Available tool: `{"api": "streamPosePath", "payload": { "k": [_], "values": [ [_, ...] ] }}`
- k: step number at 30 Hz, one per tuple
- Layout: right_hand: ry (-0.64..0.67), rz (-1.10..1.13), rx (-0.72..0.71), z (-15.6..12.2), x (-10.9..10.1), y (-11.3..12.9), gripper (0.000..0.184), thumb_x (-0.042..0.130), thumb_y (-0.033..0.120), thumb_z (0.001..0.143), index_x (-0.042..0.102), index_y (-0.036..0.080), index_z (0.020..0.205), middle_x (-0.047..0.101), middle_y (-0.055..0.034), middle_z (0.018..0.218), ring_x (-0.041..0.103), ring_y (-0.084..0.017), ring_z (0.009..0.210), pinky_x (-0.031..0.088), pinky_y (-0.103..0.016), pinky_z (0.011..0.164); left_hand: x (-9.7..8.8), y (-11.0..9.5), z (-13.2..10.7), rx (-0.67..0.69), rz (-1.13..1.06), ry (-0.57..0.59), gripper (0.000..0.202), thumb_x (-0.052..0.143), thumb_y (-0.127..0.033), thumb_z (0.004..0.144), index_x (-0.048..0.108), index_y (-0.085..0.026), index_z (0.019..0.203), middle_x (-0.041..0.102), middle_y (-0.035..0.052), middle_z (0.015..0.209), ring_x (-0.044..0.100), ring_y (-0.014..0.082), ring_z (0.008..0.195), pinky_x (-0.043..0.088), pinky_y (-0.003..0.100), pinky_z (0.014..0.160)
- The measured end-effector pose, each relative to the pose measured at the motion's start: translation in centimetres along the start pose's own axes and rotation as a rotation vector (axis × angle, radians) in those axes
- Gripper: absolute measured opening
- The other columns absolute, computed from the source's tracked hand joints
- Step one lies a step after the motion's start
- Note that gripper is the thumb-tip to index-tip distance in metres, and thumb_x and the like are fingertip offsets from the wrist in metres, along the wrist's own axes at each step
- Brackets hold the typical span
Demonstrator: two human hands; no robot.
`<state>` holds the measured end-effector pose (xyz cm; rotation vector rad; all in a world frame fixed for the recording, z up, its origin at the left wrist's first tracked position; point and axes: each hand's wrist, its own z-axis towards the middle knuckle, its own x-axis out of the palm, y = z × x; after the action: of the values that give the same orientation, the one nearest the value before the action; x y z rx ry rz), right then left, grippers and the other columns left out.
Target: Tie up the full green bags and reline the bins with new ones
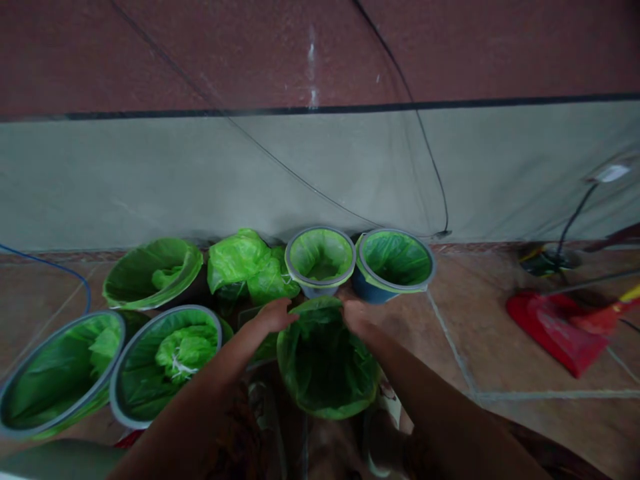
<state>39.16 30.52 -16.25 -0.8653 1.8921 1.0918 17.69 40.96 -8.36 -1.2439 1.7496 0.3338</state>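
Observation:
A bin lined with a green plastic bag (293, 381) stands between my feet, its opening facing up at me. My left hand (277, 315) grips the liner's edge at the far left of the rim. At the far right, my right hand (355, 314) has its fingers closed on the same edge. The liner is folded over the rim and hides most of the bin. Just beyond my hands are a small bin (321, 291) and a blue bin (374, 291), both green-lined with grey rings on top.
Bundled green bags (240, 259) lie against the wall. To the left are several lined bins, one with a tied green bag (187, 352) inside. A red dustpan (550, 327) rests on the tiles at right. Cables (423, 127) hang along the wall.

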Motion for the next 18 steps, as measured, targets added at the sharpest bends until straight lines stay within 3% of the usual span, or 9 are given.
{"api": "streamPosePath", "payload": {
  "k": [2,4,7,11,18],
  "values": [
    [-0.005,-0.007,0.006,-0.6,-0.4,0.1,0.032,0.055,0.020,0.089,0.066,0.009,0.117,0.070,-0.0201,0.111,0.068,-0.029,0.102,0.050,-0.035,0.089,-0.7,-0.1,-1.0,-0.017,0.020,-0.027,0.053,0.057,-0.043,0.087,0.057,-0.017,0.133,0.057,0.0146,0.141,0.053,0.0300,0.131,0.041,0.037,0.108],
    [-0.055,0.025,-0.006,-1.5,-0.8,0.1,0.049,0.065,0.024,0.082,0.058,0.010,0.129,0.066,-0.0189,0.124,0.064,-0.029,0.112,0.049,-0.035,0.095,-1.2,-0.4,-1.9,-0.018,0.020,-0.060,0.053,0.055,-0.043,0.088,0.056,-0.017,0.134,0.056,0.0143,0.142,0.053,0.0288,0.132,0.040,0.036,0.110],
    [-0.214,0.185,0.006,-2.6,-1.2,-0.4,0.060,0.065,0.028,0.083,0.050,0.012,0.138,0.057,-0.0165,0.138,0.056,-0.026,0.126,0.044,-0.033,0.105,-1.3,-1.3,-3.0,-0.006,-0.006,-0.123,0.052,0.054,-0.043,0.089,0.057,-0.018,0.134,0.058,0.0128,0.141,0.054,0.0277,0.130,0.041,0.035,0.108],
    [-0.300,0.400,0.143,-2.8,-2.0,-1.7,0.043,0.049,0.028,0.093,0.055,0.011,0.131,0.068,-0.0142,0.121,0.066,-0.022,0.110,0.049,-0.031,0.098,-0.6,-2.6,-3.6,0.012,-0.058,-0.160,0.049,0.052,-0.042,0.090,0.057,-0.017,0.132,0.063,0.0125,0.135,0.059,0.0263,0.125,0.043,0.033,0.105],
    [-0.316,0.325,0.341,1.2,-4.3,-2.0,0.036,0.045,0.034,0.095,0.071,0.014,0.110,0.073,-0.0140,0.108,0.069,-0.025,0.102,0.052,-0.031,0.085,-1.4,-4.1,-3.3,0.064,0.020,-0.147,0.047,0.053,-0.039,0.091,0.056,-0.015,0.132,0.063,0.0138,0.133,0.058,0.0287,0.125,0.045,0.038,0.106]
  ]
}}
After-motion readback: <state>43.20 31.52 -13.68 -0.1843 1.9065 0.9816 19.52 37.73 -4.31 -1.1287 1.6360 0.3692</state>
